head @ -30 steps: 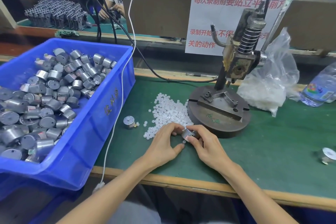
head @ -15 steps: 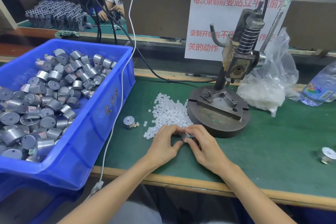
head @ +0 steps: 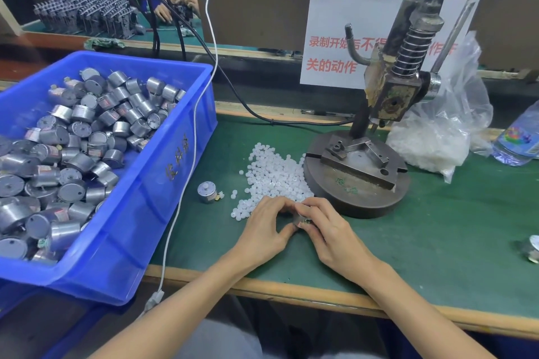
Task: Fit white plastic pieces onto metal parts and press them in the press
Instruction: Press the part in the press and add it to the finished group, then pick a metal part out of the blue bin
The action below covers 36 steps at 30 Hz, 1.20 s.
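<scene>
Two hands meet just in front of the round dark metal press base [head: 350, 198]. The right hand [head: 332, 237] grips a small silver cylindrical metal part [head: 300, 218]. The left hand [head: 261, 230] pinches at its top, fingers curled. Whether a white piece is seated there is hidden. The pile of small white plastic pieces [head: 271, 172] touches the base's left side. Left of the base stands a loose silver part with white cap [head: 206, 190]; can't tell if it has been pressed. Far right of the base lies another silver part [head: 532, 246]. Far left is the blue plastic bin [head: 151, 213], full of bare parts. Behind-right of the base sits a clear bag of white pieces [head: 437, 140]. Judged early: fitting is in hand, the held part is not yet pressed, and the bin's parts are left.
</scene>
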Motion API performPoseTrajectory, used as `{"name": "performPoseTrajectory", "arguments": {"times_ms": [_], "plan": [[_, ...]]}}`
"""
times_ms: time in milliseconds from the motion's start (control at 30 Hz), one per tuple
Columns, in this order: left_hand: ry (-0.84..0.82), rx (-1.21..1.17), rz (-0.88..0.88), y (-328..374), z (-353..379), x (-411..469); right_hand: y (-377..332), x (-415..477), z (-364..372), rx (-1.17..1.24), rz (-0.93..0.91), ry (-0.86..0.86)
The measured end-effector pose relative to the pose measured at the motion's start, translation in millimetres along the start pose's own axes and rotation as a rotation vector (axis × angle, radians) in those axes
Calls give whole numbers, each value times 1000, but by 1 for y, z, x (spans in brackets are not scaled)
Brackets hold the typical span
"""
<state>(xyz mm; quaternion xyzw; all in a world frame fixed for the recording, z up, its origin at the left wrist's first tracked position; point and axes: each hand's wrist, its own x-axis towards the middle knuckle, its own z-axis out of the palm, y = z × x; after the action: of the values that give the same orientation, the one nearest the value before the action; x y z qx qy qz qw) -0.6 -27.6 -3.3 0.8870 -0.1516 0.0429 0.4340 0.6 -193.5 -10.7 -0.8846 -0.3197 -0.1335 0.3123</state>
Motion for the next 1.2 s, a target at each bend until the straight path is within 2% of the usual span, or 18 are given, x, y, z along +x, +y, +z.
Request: {"name": "performPoseTrajectory", "arguments": {"times_ms": [300,467,567,667,767,867,933,1000,1100,1200], "plan": [[-28,0,4,-6,2,1,-2,1,2,-67,-65,-40],[-72,-3,51,-13,-1,-1,0,1,4,-56,-53,-36],[-41,-38,15,-12,-1,-2,1,1,5,32,11,0],[-3,-129,-12,0,-1,1,-1,3,1,282,264,84],[112,-226,-8,23,3,18,-6,8,-4,809,596,314],[164,-257,83,51,11,46,-8,21,-22,1311,712,593],[132,-243,136,66,16,66,-6,30,-39,1446,755,705],[97,-163,168,75,22,87,0,35,-53,1390,800,727],[40,18,127,80,30,118,9,28,-67,1104,863,626],[-72,187,114,79,34,142,19,13,-71,911,849,618]]}}
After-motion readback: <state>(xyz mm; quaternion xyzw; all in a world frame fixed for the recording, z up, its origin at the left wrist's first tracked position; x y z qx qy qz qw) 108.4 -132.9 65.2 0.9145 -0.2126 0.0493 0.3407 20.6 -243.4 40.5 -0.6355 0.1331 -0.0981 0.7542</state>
